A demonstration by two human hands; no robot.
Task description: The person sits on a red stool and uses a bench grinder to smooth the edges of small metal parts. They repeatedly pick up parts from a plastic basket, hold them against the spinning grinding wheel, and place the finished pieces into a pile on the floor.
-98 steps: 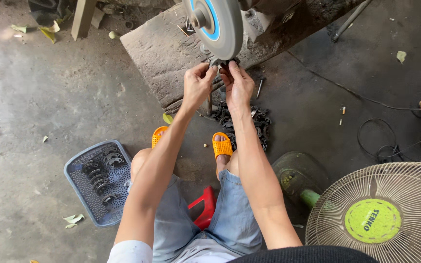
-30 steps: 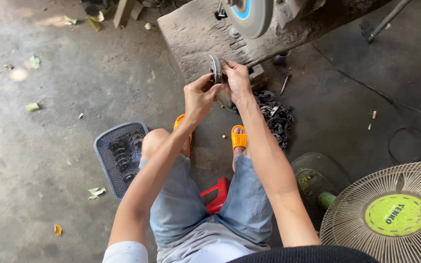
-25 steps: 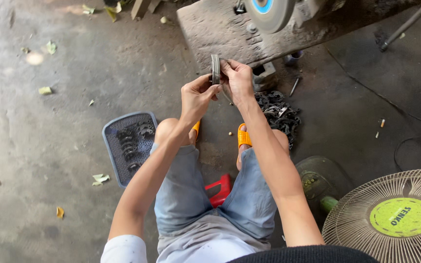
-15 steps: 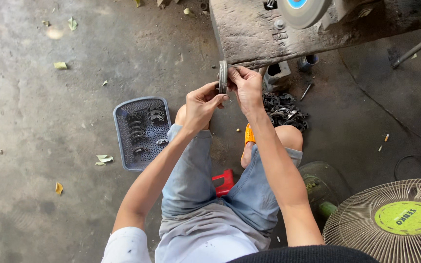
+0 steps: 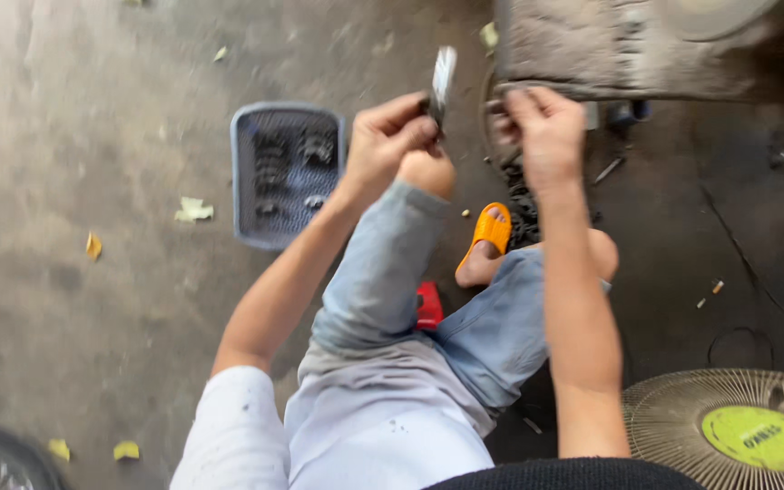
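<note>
blurred metal part [image 5: 443,80], fan [image 5: 737,426] cut off

Metal part [image 5: 443,80]: small, flat, grey, blurred; held near upright above the raised knee, right of the basket.

Soft, even daylight falls on the concrete floor [image 5: 93,136], brightest toward its upper left corner and dimmer along the right edge, where the ground goes dark. Shadows are faint and loose-edged, with deeper shade under the knees. Motion blur smears the whole frame: the left hand [image 5: 392,145] and right hand [image 5: 542,127] lack sharp outlines, and the metal piece [image 5: 442,77] shows a pale glare streak. The fan grille [image 5: 728,426] is soft too.
</note>
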